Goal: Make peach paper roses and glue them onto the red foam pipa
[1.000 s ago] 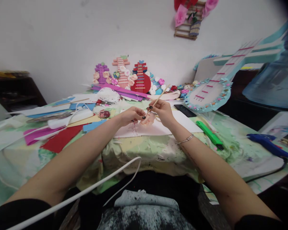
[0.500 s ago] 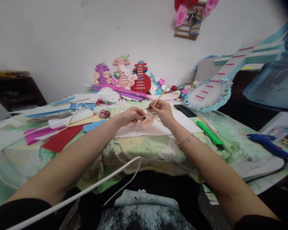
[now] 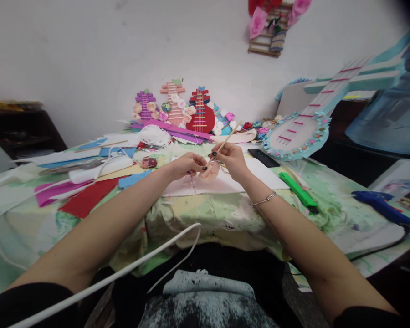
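My right hand is closed around a thin wooden stick, which slants up and to the right. The stick's lower end meets a soft peach-coloured piece, perhaps crepe paper or cloth. Pinched at the left edge of that piece are the fingers of my left hand. Both hands are held over a white board bearing reddish marks near its left side. Partly hidden behind my right hand is something with gold-coloured loops.
A green utility knife, a phone and a blue glue gun lie to the right. Red felt and a white cable are on the left and in front. Decorated model instruments stand at the back.
Almost nothing differs. The peach piece has shifted very slightly between my fingers, while both hands keep their places.
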A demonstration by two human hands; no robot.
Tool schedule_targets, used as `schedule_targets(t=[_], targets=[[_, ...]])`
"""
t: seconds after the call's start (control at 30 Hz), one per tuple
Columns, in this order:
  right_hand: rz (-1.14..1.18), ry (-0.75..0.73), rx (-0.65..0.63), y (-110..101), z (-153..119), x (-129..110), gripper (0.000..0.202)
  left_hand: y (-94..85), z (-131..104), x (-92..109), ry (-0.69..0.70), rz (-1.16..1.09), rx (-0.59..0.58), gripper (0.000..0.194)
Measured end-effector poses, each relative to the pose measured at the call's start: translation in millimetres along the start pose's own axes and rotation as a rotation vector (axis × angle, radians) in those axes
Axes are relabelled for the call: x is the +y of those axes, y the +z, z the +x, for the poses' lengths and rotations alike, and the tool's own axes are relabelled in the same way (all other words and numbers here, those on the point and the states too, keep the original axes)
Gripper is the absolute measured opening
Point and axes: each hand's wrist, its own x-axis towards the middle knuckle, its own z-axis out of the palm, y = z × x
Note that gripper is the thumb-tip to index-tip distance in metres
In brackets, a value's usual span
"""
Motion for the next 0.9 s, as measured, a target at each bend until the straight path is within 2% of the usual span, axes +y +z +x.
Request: schedule_targets(t=[0.23,0.43,0.6,0.7,0.77,0.8,0.83,0.87,0.9], targets=[[-0.013,0.001,0.016,-0.3,1.8,-0.7,0.031,-0.3,0.5,0.2,0.003,-0.009,-0.012,0.019],[-0.014,-0.055,0.068,-6.8,5.9,1.4,0.028,1.3,-1.6,1.9,-0.001,-0.037,-0.044,0.02],[-0.001,-0.082,0.134,-13.3,10.4,0.1,0.03,0.7,-1.7,1.4,0.018,-0.05,-0.073,0.02],[-0.036,-0.116,0.241,-26.0,17.2,-2.9,0.031,-0.7,-0.3,-0.1,0.011,-0.084,-0.069,0.021],[-0.154,-0.124,0.365,-41.1,22.0,-4.1,0.029,-1.6,0.5,-1.0,0.003,-0.111,-0.056,0.021],[-0.297,-0.086,0.417,-49.7,23.7,-3.9,0.027,-2.0,0.8,-1.2,-0.004,-0.124,-0.045,0.021],[-0.502,-0.007,0.439,-58.0,24.7,-3.1,0.026,-2.4,1.0,-1.2,-0.013,-0.139,-0.036,0.021],[-0.729,0.101,0.413,-65.4,24.8,-1.7,0.024,-2.9,1.1,-1.0,-0.021,-0.155,-0.028,0.022],[-0.863,0.183,0.377,-71.0,24.2,0.0,0.019,-3.4,1.1,-0.7,-0.028,-0.172,-0.019,0.022]])
